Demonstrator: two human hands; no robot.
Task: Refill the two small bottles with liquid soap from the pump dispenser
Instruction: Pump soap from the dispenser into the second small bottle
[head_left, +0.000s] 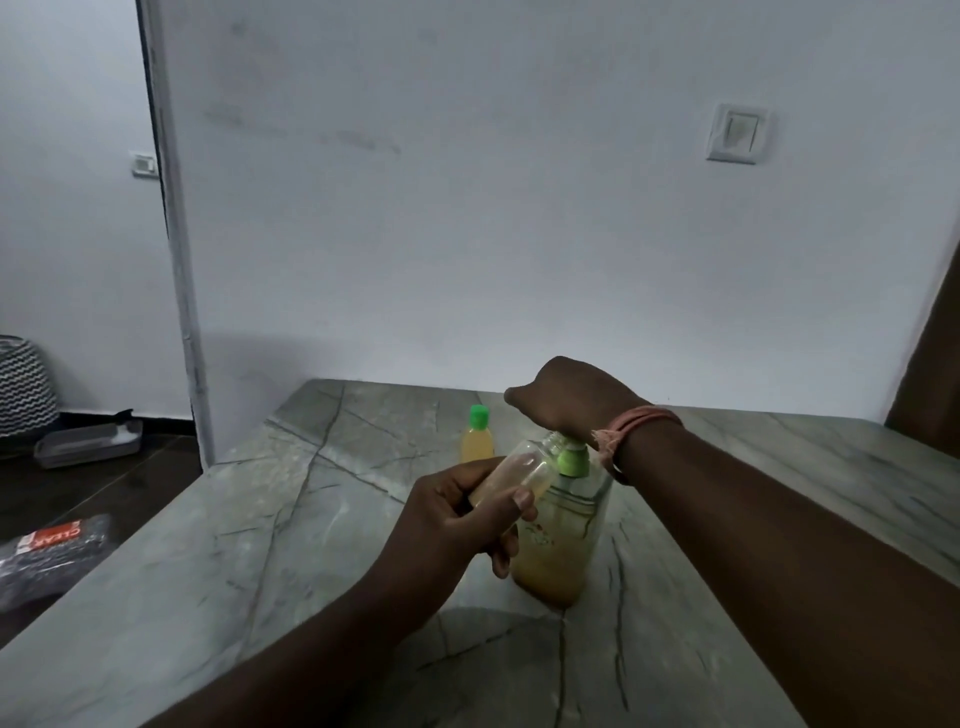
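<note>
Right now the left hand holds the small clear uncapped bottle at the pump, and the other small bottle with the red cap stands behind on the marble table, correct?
Not quite: in the head view the standing small bottle has a green cap, not red. The rest holds.

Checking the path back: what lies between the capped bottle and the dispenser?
Bare countertop only, in the head view. The capped bottle stands just behind the dispenser.

Our left hand (457, 512) low centre, forearm reaching in from lower left, fingers and thumb curled in pinching grip. Our right hand (566, 400) higher, knuckles up, pressing downward, wrist bent, forearm entering from right.
</note>
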